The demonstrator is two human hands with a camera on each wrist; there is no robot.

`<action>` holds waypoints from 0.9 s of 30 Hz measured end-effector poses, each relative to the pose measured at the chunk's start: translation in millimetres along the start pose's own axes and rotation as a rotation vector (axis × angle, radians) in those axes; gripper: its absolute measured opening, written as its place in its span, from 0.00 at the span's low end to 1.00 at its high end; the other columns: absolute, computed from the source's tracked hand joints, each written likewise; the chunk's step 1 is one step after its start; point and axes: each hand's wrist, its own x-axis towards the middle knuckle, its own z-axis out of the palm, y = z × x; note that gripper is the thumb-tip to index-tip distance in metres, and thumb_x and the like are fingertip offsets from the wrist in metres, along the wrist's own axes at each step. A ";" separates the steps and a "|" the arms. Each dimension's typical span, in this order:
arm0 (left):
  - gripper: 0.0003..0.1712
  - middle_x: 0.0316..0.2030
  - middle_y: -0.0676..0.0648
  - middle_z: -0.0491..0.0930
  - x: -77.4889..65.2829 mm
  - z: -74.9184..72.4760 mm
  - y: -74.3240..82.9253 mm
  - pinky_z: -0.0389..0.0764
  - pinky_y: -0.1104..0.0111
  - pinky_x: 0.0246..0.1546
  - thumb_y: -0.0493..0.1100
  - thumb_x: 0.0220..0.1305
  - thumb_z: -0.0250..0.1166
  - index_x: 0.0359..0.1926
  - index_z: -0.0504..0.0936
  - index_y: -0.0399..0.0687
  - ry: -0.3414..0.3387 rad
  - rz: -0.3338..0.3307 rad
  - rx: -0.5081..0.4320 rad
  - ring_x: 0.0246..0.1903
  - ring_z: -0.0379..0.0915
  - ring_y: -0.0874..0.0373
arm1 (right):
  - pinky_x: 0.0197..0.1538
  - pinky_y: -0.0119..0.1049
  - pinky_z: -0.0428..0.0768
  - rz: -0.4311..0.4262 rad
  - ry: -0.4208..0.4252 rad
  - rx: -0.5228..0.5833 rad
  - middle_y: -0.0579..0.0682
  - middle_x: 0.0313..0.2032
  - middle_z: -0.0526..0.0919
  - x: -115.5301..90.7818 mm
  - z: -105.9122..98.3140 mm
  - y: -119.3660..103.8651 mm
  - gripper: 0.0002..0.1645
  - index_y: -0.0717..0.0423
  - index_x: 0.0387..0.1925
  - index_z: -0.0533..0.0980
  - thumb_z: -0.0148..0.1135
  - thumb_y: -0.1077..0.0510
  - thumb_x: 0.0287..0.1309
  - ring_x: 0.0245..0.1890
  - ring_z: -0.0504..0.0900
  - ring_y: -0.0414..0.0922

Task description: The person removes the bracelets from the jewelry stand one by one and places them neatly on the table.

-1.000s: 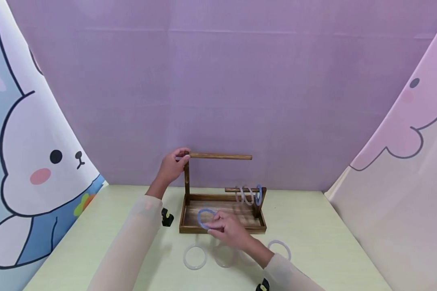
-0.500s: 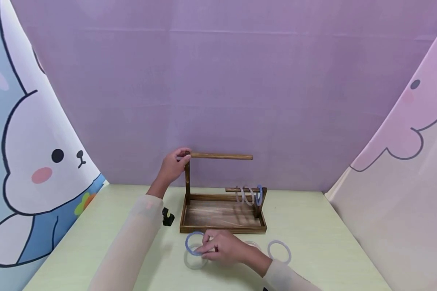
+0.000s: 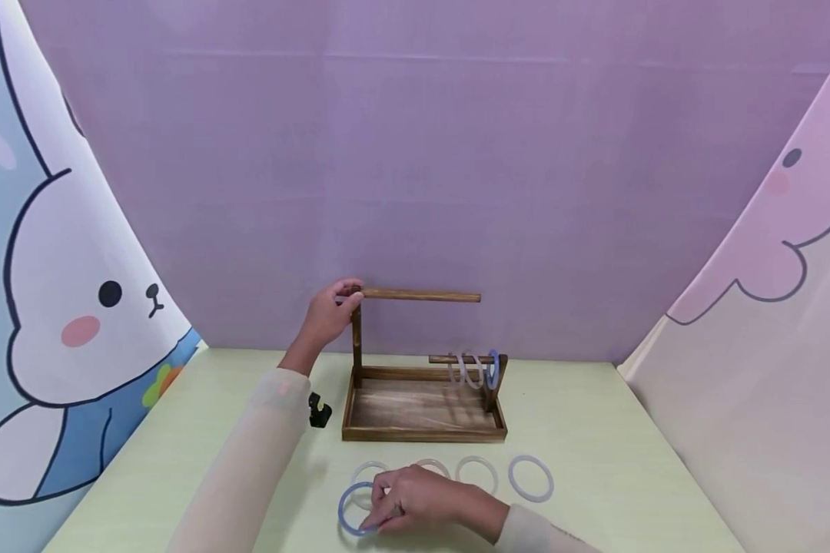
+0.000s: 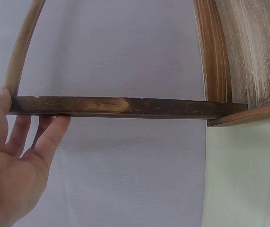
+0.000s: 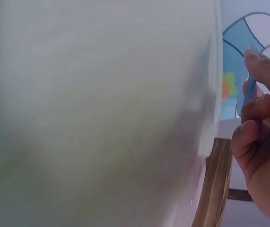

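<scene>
My left hand (image 3: 327,316) grips the top corner of a wooden bangle stand (image 3: 422,435), where the tall post (image 4: 125,106) meets the upper bar (image 3: 422,295). Thumb and fingers lie on opposite sides of the post in the left wrist view. In front of the stand, low over the table, my right hand (image 3: 422,498) pinches a blue bangle (image 3: 342,513) between thumb and fingers. The right wrist view shows this bangle (image 5: 249,90) edge-on. A blue bangle (image 3: 493,370) and several pale bangles (image 3: 473,376) hang on the short lower bar (image 3: 443,359).
Along the table front lies a row of several pale bangles, including a lilac-white one (image 3: 551,484) at the right and a clear one (image 3: 476,459); my right hand partly covers some. A small black object (image 3: 319,411) is beside my left sleeve. A purple cloth (image 3: 415,169) hangs behind.
My right hand has carried the blue bangle from over the stand's tray toward me, down to the table front. My left hand has stayed on the post.
</scene>
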 end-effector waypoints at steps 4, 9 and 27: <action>0.20 0.60 0.41 0.76 0.8 0.5 -0.7 0.86 0.51 0.49 0.52 0.78 0.56 0.65 0.77 0.54 -0.002 0.001 0.001 0.53 0.78 0.44 | 0.37 0.06 0.65 -0.047 -0.034 0.025 0.35 0.40 0.82 0.1 4.4 -5.3 0.12 0.38 0.49 0.88 0.68 0.48 0.66 0.36 0.67 0.16; 0.20 0.60 0.40 0.76 0.9 0.5 -0.7 0.86 0.51 0.49 0.52 0.78 0.56 0.65 0.77 0.54 0.003 0.000 0.005 0.53 0.78 0.44 | 0.41 0.06 0.66 -0.092 -0.084 0.041 0.35 0.42 0.83 0.6 7.1 -8.1 0.12 0.38 0.49 0.88 0.67 0.48 0.66 0.40 0.69 0.17; 0.20 0.59 0.40 0.75 2.5 1.8 -2.4 0.87 0.53 0.48 0.51 0.78 0.56 0.65 0.77 0.54 0.005 -0.004 0.005 0.52 0.78 0.44 | 0.44 0.06 0.65 -0.084 -0.201 0.010 0.35 0.40 0.80 2.2 6.8 -9.8 0.04 0.41 0.33 0.88 0.71 0.56 0.61 0.39 0.68 0.18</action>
